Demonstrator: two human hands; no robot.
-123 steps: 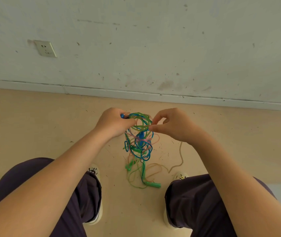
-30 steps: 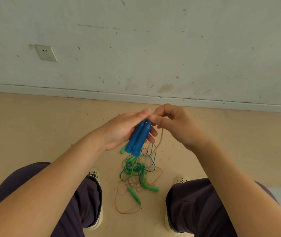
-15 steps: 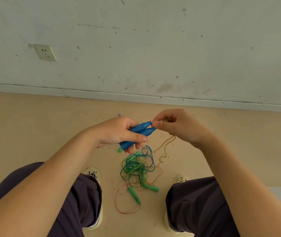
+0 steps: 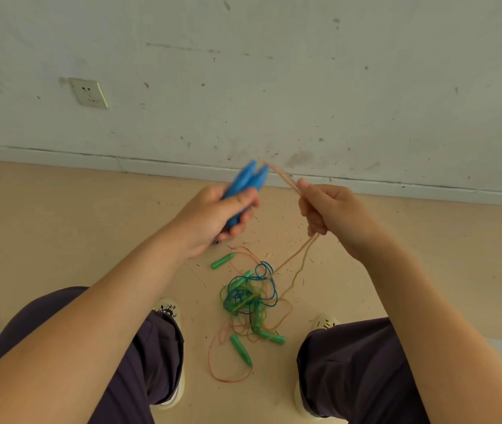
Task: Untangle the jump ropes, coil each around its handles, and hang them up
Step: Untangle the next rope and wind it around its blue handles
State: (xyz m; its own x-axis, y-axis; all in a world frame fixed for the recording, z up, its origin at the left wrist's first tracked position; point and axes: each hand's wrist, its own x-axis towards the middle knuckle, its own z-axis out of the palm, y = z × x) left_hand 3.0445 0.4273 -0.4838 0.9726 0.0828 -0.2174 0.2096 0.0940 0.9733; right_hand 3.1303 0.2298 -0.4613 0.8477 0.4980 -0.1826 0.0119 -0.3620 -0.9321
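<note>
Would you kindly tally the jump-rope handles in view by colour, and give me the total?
Blue handles: 2
Green handles: 4, one partly buried in the tangle
Total: 6

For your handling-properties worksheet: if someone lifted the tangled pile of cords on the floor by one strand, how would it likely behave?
The tangled pile would probably be floppy: its thin cords lie in loose loops. It likely lifts as one clump, since blue, green and orange strands interlace. The green handles look rigid and round, so they may dangle, swing or roll when set down.
</note>
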